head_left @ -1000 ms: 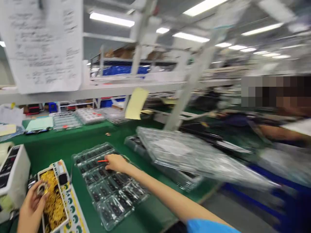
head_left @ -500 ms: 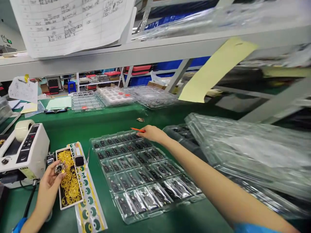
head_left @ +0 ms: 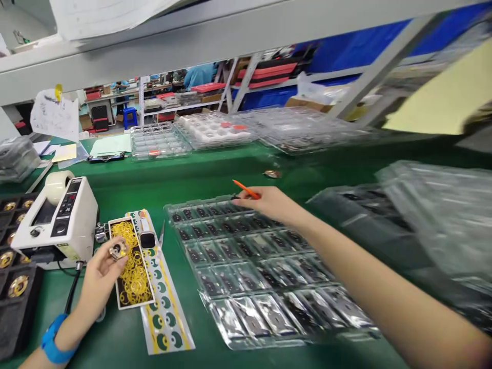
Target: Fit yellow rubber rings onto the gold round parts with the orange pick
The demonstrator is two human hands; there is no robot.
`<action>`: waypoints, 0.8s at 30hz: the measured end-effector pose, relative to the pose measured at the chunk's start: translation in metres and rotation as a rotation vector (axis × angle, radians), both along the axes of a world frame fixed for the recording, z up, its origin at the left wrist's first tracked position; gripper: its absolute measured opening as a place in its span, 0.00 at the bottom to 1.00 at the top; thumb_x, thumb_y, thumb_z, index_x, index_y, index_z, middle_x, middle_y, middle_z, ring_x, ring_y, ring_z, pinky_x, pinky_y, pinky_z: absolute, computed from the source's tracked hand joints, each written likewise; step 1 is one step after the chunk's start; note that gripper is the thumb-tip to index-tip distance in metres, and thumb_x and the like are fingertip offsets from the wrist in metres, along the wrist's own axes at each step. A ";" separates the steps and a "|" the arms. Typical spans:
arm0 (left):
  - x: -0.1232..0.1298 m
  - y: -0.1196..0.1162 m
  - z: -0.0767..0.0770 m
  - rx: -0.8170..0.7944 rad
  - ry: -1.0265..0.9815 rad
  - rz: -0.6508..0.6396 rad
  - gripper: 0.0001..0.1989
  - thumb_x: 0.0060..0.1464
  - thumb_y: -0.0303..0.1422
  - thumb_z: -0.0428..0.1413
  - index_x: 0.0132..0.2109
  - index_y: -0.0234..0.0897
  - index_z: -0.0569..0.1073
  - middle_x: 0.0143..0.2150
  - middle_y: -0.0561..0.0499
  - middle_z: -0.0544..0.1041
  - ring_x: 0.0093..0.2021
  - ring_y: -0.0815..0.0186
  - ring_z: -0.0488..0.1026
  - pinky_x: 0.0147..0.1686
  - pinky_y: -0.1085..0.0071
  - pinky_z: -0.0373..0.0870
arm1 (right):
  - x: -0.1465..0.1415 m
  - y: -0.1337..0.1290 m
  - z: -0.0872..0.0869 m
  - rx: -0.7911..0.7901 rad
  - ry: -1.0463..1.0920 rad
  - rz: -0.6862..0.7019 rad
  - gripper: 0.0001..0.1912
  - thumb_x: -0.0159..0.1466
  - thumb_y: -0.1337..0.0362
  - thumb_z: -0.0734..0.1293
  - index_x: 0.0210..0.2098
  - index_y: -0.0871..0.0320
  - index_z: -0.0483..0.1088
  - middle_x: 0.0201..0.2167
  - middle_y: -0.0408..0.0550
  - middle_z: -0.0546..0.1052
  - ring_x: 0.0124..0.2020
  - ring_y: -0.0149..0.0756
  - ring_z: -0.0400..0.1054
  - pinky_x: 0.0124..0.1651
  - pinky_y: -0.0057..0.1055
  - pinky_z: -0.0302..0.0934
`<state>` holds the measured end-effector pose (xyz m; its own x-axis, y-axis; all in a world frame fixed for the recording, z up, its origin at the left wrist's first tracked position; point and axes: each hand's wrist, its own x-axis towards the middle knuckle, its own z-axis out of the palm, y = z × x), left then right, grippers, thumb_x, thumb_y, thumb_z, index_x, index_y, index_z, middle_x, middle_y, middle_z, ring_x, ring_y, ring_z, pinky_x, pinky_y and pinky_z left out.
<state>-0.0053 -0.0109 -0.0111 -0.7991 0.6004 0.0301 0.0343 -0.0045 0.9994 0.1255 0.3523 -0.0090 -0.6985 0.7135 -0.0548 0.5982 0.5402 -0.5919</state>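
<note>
Green bench (head_left: 200, 179) runs under a grey shelf beam (head_left: 184, 46) at 12 o'clock, w/ more clear trays (head_left: 215, 130) along its far edge. L hand (head_left: 103, 266), approx 8 o'clock, has thumb & fingers clamped on a small round metal part (head_left: 117, 250), held over the box of yellow rings (head_left: 134, 271). R hand (head_left: 265, 202), nr centre, pinches an orange stick (head_left: 246, 189) at the far edge of the parts tray (head_left: 265, 271), which fills 5 to 7 o'clock; dark bit at its fingertips, can't tell if gripped. Box sits partly on a sticker sheet (head_left: 169, 312), w/ a watch (head_left: 147, 240) just beside. Tape machine (head_left: 61, 220) at 9 o'clock, black tray (head_left: 19, 307) at 8, nr L edge. Stacked plastic trays (head_left: 434, 220), blurred, approx 3-4 o'clock.
</note>
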 end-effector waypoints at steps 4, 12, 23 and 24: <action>0.009 0.000 0.003 -0.052 -0.124 -0.211 0.17 0.47 0.44 0.64 0.39 0.36 0.79 0.43 0.44 0.79 0.48 0.59 0.74 0.49 0.70 0.70 | -0.011 -0.108 0.004 -0.224 0.217 0.268 0.24 0.55 0.40 0.62 0.31 0.56 0.63 0.23 0.40 0.65 0.24 0.31 0.60 0.29 0.29 0.55; 0.020 0.003 -0.004 -0.006 -0.497 -0.305 0.16 0.43 0.44 0.67 0.29 0.35 0.77 0.28 0.54 0.74 0.32 0.71 0.71 0.41 0.75 0.69 | -0.022 -0.214 0.000 -0.656 0.428 0.549 0.12 0.56 0.59 0.66 0.23 0.57 0.60 0.17 0.35 0.54 0.18 0.25 0.45 0.20 0.25 0.43; 0.017 0.001 -0.002 -0.095 -0.624 -0.290 0.14 0.43 0.40 0.67 0.25 0.33 0.75 0.25 0.53 0.73 0.29 0.70 0.70 0.35 0.76 0.69 | -0.009 -0.201 -0.021 0.516 0.812 0.827 0.11 0.62 0.76 0.60 0.41 0.60 0.68 0.31 0.50 0.76 0.26 0.32 0.65 0.24 0.27 0.59; 0.017 0.001 -0.001 -0.089 -0.640 -0.292 0.13 0.44 0.40 0.67 0.26 0.33 0.76 0.27 0.52 0.74 0.30 0.69 0.72 0.37 0.74 0.71 | -0.008 -0.201 -0.020 0.521 0.811 0.821 0.11 0.62 0.77 0.60 0.41 0.60 0.69 0.31 0.50 0.76 0.25 0.32 0.65 0.24 0.27 0.59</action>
<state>0.0117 -0.0094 -0.0123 -0.4491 0.7713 -0.4509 -0.5504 0.1587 0.8197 0.1178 0.1514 -0.0290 -0.6454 -0.1369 0.7515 -0.4566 0.8578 -0.2359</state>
